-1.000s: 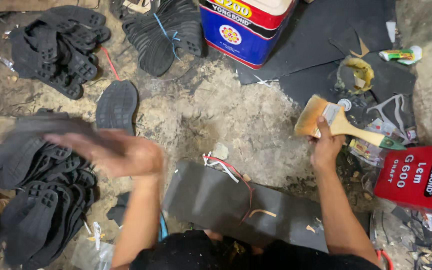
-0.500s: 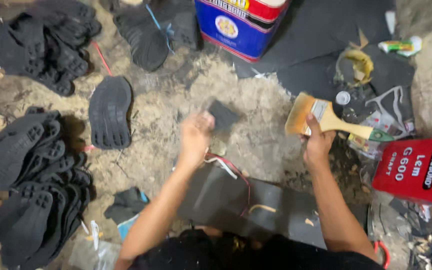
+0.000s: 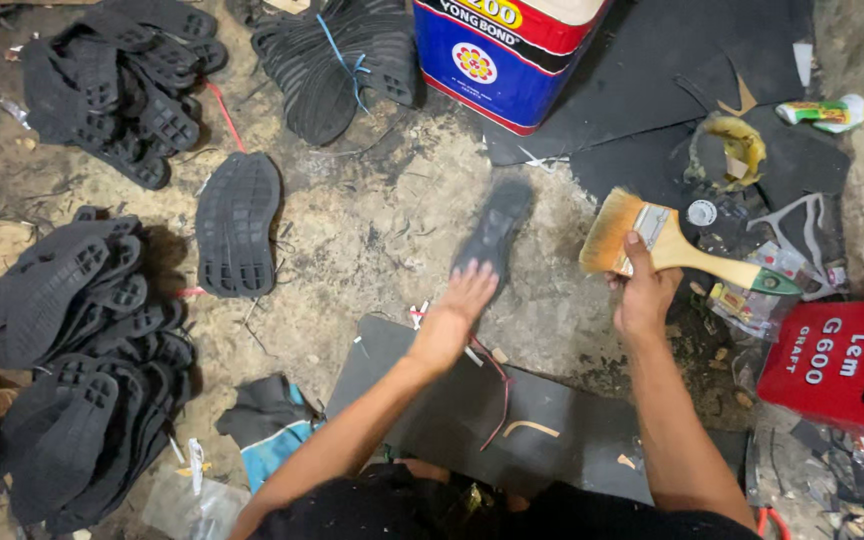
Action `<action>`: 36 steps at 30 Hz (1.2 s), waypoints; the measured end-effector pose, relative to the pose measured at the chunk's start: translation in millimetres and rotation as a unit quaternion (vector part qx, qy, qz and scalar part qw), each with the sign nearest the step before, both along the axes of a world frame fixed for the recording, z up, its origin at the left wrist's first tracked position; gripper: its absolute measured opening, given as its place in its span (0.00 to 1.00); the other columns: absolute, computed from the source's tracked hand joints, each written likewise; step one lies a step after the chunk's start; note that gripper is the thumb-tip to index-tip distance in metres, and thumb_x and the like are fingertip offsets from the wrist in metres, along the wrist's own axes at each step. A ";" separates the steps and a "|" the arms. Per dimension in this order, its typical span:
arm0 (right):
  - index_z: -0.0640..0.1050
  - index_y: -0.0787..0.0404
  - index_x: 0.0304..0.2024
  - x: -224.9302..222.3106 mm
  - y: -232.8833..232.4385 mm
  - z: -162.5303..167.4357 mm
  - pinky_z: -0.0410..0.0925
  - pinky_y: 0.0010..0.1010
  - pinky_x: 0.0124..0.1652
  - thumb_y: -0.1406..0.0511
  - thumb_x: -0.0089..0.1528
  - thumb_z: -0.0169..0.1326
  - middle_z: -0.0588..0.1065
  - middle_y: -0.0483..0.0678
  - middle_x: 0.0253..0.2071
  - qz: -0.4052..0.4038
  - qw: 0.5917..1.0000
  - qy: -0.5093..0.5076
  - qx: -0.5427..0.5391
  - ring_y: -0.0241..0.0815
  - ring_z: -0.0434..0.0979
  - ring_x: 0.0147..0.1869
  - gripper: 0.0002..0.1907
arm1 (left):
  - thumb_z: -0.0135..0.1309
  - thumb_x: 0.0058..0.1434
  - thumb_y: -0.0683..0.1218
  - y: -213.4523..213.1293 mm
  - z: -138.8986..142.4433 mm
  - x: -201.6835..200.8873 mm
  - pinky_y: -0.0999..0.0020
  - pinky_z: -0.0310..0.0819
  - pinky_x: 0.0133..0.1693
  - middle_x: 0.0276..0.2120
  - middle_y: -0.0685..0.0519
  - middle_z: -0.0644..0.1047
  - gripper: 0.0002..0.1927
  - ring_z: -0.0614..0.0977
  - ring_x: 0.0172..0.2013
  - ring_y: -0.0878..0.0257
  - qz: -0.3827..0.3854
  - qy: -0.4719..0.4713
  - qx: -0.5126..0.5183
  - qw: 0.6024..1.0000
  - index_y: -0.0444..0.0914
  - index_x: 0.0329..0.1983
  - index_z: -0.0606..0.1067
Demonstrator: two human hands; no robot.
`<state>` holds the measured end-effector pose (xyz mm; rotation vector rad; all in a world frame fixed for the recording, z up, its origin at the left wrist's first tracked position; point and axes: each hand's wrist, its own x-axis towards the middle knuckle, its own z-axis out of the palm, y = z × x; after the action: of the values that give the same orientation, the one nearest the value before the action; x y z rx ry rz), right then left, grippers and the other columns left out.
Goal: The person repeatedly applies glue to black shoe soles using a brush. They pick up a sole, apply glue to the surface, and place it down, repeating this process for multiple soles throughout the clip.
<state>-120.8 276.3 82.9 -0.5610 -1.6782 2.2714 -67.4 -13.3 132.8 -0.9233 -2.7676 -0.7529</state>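
My left hand grips the near end of a black rubber shoe sole, which is blurred and held out over the dirt floor beyond a dark flat board in front of me. My right hand is closed around the wooden handle of a wide paintbrush, bristles pointing left and up, to the right of the sole. A single sole lies tread-up on the floor to the left.
Piles of black soles lie at the left and top left, with a tied bundle at the top. A blue and red tin stands at the top centre, a red tin at the right, black sheets behind.
My left hand came from the sole pile at the left, carrying one sole to the middle, and now holds it further forward. The right hand with the brush stayed almost still.
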 end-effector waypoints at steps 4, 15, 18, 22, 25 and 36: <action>0.74 0.56 0.53 3.6 -1.9 2.8 0.67 0.23 0.25 0.62 0.64 0.64 0.78 0.40 0.40 -0.037 0.999 0.004 0.039 0.29 0.77 0.33 0.18 | 0.55 0.57 0.41 9.7 -85.9 -0.8 0.51 0.58 0.69 0.67 0.36 0.69 0.32 0.67 0.69 0.42 -0.040 -0.151 0.059 0.986 0.31 0.67 0.67; 0.74 0.61 0.55 20.3 -36.6 -47.2 0.75 0.26 0.32 0.62 0.64 0.62 0.78 0.45 0.46 0.092 0.987 -0.024 0.131 0.33 0.80 0.41 0.20 | 0.46 0.69 0.38 22.4 -131.9 34.5 0.56 0.84 0.49 0.52 0.45 0.76 0.21 0.81 0.47 0.56 0.367 -0.485 0.536 0.586 0.31 0.65 0.67; 0.77 0.67 0.51 22.7 -56.3 -55.2 0.73 0.38 0.45 0.62 0.61 0.63 0.78 0.51 0.46 0.296 0.872 0.127 0.369 0.46 0.80 0.46 0.20 | 0.46 0.71 0.40 21.4 -161.6 46.8 0.62 0.86 0.44 0.51 0.46 0.77 0.20 0.80 0.44 0.60 0.356 -0.449 0.535 0.621 0.33 0.66 0.67; 0.79 0.64 0.43 -20.0 -53.7 -50.1 0.74 0.36 0.39 0.54 0.57 0.63 0.81 0.53 0.38 0.245 0.862 -0.215 0.388 0.47 0.83 0.41 0.21 | 0.44 0.70 0.39 17.5 -162.5 49.2 0.61 0.86 0.46 0.51 0.47 0.78 0.19 0.81 0.44 0.62 0.309 -0.458 0.576 0.602 0.32 0.64 0.69; 0.80 0.63 0.43 -57.6 -43.2 -48.2 0.70 0.42 0.36 0.52 0.68 0.55 0.78 0.57 0.32 0.243 0.764 0.016 0.598 0.55 0.80 0.35 0.20 | 0.42 0.71 0.39 15.1 -146.4 43.5 0.63 0.85 0.46 0.51 0.48 0.79 0.20 0.82 0.45 0.63 0.278 -0.446 0.562 0.639 0.32 0.65 0.69; 0.72 0.75 0.52 -42.2 -41.0 -54.0 0.69 0.47 0.39 0.56 0.74 0.55 0.75 0.59 0.42 0.188 0.843 0.287 0.414 0.58 0.76 0.39 0.24 | 0.61 0.59 0.47 24.4 4.2 29.7 0.50 0.68 0.56 0.69 0.47 0.59 0.45 0.68 0.64 0.51 0.076 -0.398 0.453 0.794 0.39 0.74 0.50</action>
<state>-163.0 235.4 28.8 0.6240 -2.2528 1.3912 -37.7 11.1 137.0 -0.1563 -2.3228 -2.5542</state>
